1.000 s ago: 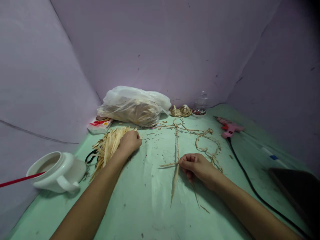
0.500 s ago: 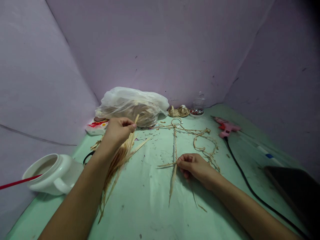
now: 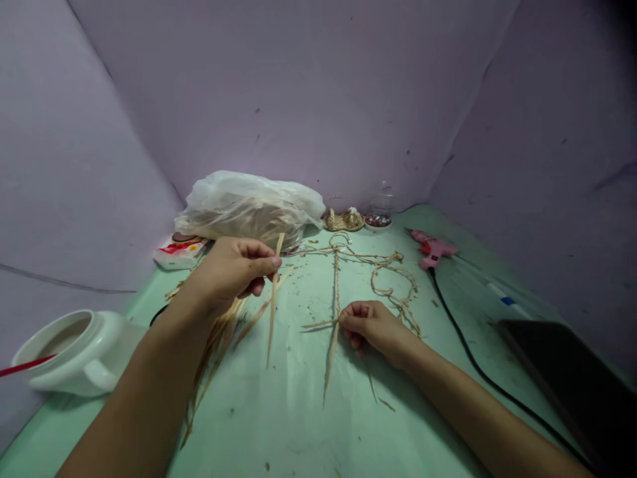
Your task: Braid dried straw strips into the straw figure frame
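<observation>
Head view — left hand [image 3: 239,269] pinching a pale strip [image 3: 272,312], held up near the strip bundle [image 3: 226,322]. Right hand [image 3: 371,325] pinching the straw-coloured cord [image 3: 337,285] at its near end, loose tails [image 3: 331,365] splayed over the bench [image 3: 279,418] — pink glue gun [image 3: 434,252] off right.

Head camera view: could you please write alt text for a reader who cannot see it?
A left hand holds up a pale strip while the right hand pinches a twisted cord where its loose ends spread over a green table. Around them: more strips, plastic bag, pink glue gun and white pot.
</observation>
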Motion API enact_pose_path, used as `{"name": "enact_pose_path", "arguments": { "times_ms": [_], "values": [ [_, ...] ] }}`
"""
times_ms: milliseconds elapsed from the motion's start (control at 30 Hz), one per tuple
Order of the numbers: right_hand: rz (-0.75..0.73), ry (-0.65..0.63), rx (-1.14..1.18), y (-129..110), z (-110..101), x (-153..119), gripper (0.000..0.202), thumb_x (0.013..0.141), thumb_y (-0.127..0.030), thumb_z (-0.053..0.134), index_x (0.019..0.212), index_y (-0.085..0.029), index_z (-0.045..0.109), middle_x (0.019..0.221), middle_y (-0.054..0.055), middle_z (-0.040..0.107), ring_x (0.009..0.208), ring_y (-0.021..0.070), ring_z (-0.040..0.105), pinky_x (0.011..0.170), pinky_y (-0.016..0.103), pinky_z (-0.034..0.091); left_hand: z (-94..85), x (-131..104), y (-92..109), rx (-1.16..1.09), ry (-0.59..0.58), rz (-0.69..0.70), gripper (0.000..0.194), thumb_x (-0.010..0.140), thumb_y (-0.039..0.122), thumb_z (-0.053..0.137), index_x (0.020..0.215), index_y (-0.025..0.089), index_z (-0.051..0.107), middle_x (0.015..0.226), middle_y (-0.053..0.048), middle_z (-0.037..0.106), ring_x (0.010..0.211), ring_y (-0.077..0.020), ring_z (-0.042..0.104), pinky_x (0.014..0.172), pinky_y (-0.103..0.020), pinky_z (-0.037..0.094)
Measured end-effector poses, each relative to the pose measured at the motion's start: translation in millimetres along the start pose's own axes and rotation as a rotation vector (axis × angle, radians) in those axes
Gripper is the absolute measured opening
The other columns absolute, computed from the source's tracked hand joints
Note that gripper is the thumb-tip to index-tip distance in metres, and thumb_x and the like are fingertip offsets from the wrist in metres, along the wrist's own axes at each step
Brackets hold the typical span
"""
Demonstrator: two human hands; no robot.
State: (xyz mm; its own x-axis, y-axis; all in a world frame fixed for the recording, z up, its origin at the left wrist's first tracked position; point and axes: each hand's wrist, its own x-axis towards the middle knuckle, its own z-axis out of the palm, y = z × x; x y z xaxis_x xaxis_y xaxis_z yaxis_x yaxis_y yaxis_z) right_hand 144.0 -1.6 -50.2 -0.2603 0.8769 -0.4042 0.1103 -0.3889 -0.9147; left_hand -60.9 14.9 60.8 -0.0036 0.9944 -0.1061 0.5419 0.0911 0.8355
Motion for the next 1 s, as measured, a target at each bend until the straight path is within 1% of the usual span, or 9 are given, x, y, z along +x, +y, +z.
{"name": "enact_pose_path", "arguments": {
  "times_ms": [100,267,400,533,700,800,867,933,1000],
  "values": [
    [-0.007,-0.010,0.005,2,0,1,0.009,0.061,-0.019,0.055,0.057,-0.016,0.048,0.042,-0.005,0.045,0.035,0.0063,0.039,0.033,0.019,0.034,0.2,15,-15,0.195,0.012,-0.037,0.015,0.060,0.029,0.055,0.064,0.014,0.058,0.055,-0.003,0.057,0.040,-0.0093,0.044,0.039,-0.020,0.026],
    [-0.008,-0.020,-0.007,2,0,2,0.009,0.062,-0.018,0.054,0.056,-0.016,0.047,0.041,-0.005,0.045,0.033,0.0058,0.038,0.033,0.019,0.033,-2.7,42,-51,0.864,0.291,-0.029,0.016,0.056,0.018,0.053,0.066,0.017,0.064,0.070,-0.009,0.063,0.072,-0.0233,0.057,0.059,-0.026,0.036],
    [0.004,-0.011,-0.011,1,0,2,0.009,0.062,-0.019,0.054,0.057,-0.015,0.048,0.041,-0.005,0.045,0.033,0.0057,0.039,0.033,0.019,0.032,18.7,49,-67,0.780,0.206,0.060,0.023,0.065,0.025,0.048,0.078,0.017,0.065,0.079,-0.009,0.065,0.074,-0.0204,0.056,0.062,-0.026,0.037],
    [0.016,0.004,-0.003,0,0,3,0.009,0.062,-0.020,0.054,0.057,-0.015,0.048,0.042,-0.005,0.046,0.033,0.0057,0.039,0.032,0.019,0.033,43.2,53,-78,0.794,0.145,-0.017,0.020,0.066,0.025,0.048,0.072,0.016,0.064,0.075,-0.010,0.063,0.071,-0.0193,0.056,0.060,-0.025,0.037],
    [0.009,0.000,0.013,0,1,3,0.008,0.063,-0.018,0.053,0.057,-0.015,0.048,0.042,-0.005,0.046,0.033,0.0060,0.039,0.032,0.019,0.033,42.4,47,-65,0.610,0.192,0.037,0.014,0.058,0.014,0.046,0.062,0.014,0.060,0.063,-0.005,0.060,0.062,-0.0152,0.053,0.055,-0.023,0.036],
    [0.037,0.017,0.021,-1,1,2,0.008,0.063,-0.017,0.053,0.058,-0.015,0.048,0.043,-0.004,0.047,0.033,0.0059,0.040,0.032,0.019,0.034,43.0,28,-38,0.212,0.066,-0.052,0.009,0.055,0.016,0.050,0.061,0.013,0.056,0.052,0.000,0.054,0.046,-0.0090,0.045,0.043,-0.019,0.031],
    [0.048,0.022,0.034,-2,2,1,0.008,0.063,-0.018,0.053,0.059,-0.015,0.048,0.045,-0.004,0.049,0.034,0.0058,0.042,0.033,0.018,0.036,51.1,11,-22,-0.044,-0.150,-0.188,0.007,0.056,0.018,0.050,0.061,0.014,0.052,0.051,0.001,0.054,0.036,-0.0060,0.038,0.036,-0.018,0.024],
    [0.044,0.009,0.046,-2,2,0,0.008,0.063,-0.019,0.053,0.059,-0.015,0.048,0.047,-0.003,0.052,0.035,0.0057,0.043,0.034,0.018,0.037,65.3,-2,-14,-0.152,-0.369,-0.286,0.006,0.055,0.018,0.050,0.059,0.014,0.051,0.050,0.000,0.056,0.032,-0.0060,0.038,0.032,-0.017,0.021],
    [0.030,-0.012,0.048,-2,2,0,0.007,0.063,-0.018,0.052,0.058,-0.015,0.048,0.047,-0.003,0.053,0.035,0.0055,0.044,0.033,0.017,0.036,82.5,-10,-17,-0.112,-0.477,-0.342,0.003,0.053,0.015,0.050,0.055,0.013,0.051,0.045,0.000,0.054,0.031,-0.0071,0.041,0.031,-0.017,0.022]
  ]
}}
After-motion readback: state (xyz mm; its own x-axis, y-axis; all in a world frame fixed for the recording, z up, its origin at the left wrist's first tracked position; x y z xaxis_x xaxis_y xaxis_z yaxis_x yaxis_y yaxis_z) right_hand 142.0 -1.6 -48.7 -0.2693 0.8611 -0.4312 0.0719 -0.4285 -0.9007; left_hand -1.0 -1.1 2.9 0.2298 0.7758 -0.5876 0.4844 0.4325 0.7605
